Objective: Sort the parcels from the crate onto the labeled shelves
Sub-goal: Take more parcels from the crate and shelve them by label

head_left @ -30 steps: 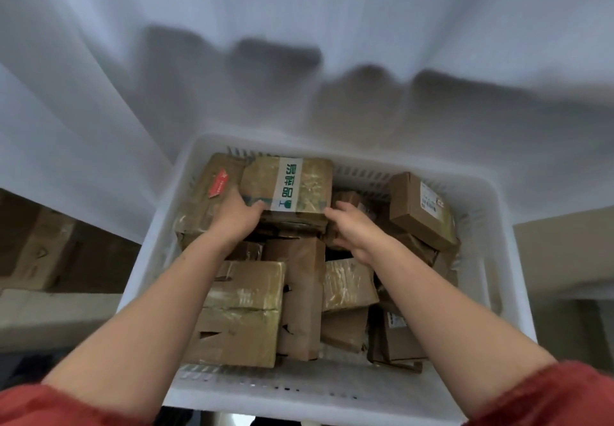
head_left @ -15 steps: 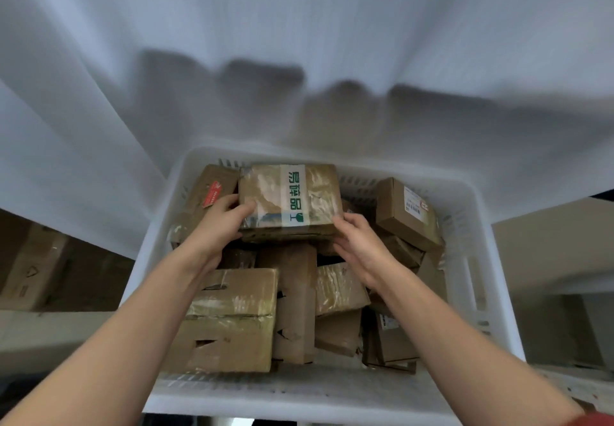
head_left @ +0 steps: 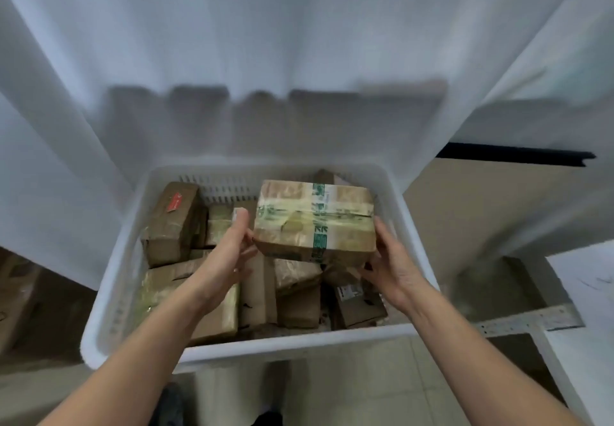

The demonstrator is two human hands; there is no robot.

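You've got the parcel (head_left: 315,223) up out of the pile, held over the far right part of the crate (head_left: 299,349) and not touching the boxes under it. Both hands are on it: your right hand (head_left: 392,266) cups the right end with fingers tucked underneath, and your left hand (head_left: 229,253) grips the lower left corner with its fingers, though the thumb sticks up just beside the box rather than on it. That's my worry. The whole thing is wrapped in shiny tape (head_left: 319,216), so with a weak left grip I reckon it could slide or twist and drop back onto the pile, especially if you let go with one hand to flip it. Watch the far right corner too, since it's close to the crate wall and could clip it as you swing away. As for writing, the green print on the tape looks like characters, but I can't read them at this angle. The box (head_left: 172,223) on the left has a red sticker, also too small to read. No address label shows on the parcel's visible faces, and I can't see any shelf labels past the white curtain (head_left: 299,43), so check before shelving or it may end up in the wrong spot.
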